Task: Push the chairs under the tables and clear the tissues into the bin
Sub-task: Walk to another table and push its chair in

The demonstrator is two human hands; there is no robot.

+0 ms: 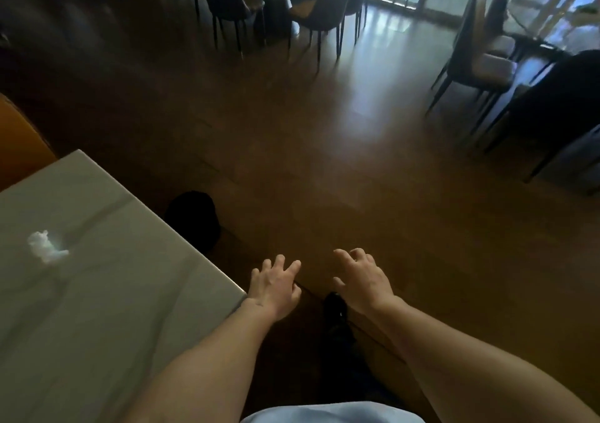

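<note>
A crumpled white tissue [47, 247] lies on the grey marble table [107, 309] at the left. My left hand [276, 284] hovers just past the table's right corner, fingers spread, holding nothing. My right hand [362, 279] is beside it over the floor, also spread and empty. A dark round shape [193, 218], possibly a bin, stands on the floor by the table's far edge. An orange chair back [19, 137] shows at the table's far left side.
Wooden floor [324, 163] stretches ahead. Dark chairs [318, 13] surround a table at the back. More chairs [487, 62] and a glass-topped table [552, 7] stand at the right. My dark shoe [336, 305] is below my hands.
</note>
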